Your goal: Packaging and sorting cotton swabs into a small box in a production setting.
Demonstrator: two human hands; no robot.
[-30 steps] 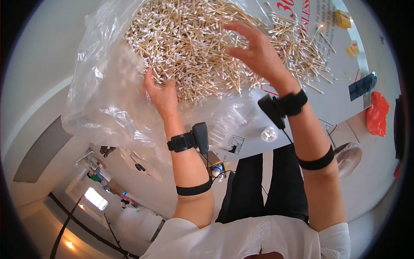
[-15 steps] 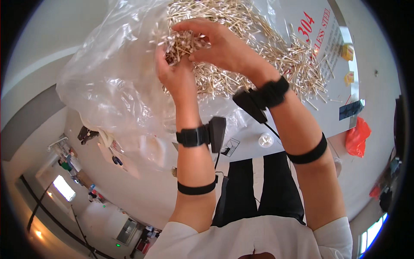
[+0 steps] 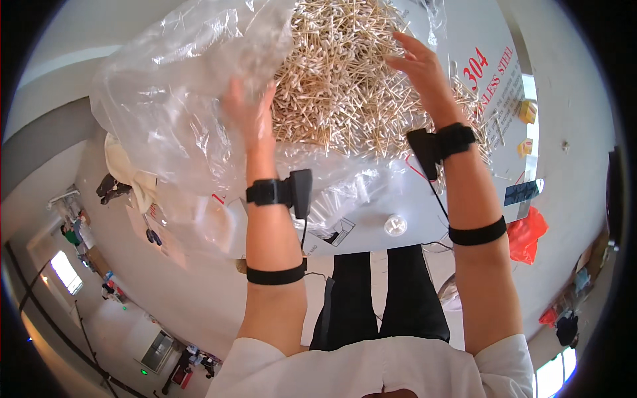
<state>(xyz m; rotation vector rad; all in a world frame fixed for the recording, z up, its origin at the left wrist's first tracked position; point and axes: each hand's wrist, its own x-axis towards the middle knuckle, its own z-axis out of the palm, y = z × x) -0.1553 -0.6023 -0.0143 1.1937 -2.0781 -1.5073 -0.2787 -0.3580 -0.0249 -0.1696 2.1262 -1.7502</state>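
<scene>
A large heap of cotton swabs (image 3: 345, 86) lies on the table, partly on a clear plastic bag (image 3: 172, 126) that spreads to the left. My left hand (image 3: 252, 116) is at the heap's left edge, against the plastic. Its fingers are blurred, but the thumb stands apart and no swabs show in it. Over the right side of the heap is my right hand (image 3: 426, 76), fingers spread, holding nothing. Black straps with small dark devices sit on both wrists.
A small round clear container (image 3: 395, 225) stands near the table's front edge (image 3: 371, 244). At the right are two small yellow boxes (image 3: 527, 111), a dark flat object (image 3: 523, 192) and a red plastic bag (image 3: 527, 235). Scissors (image 3: 153, 237) lie at the left.
Both hands were together around a bunch of swabs; now they are apart, left hand lower left, right hand to the right. The bunch is no longer between them.
</scene>
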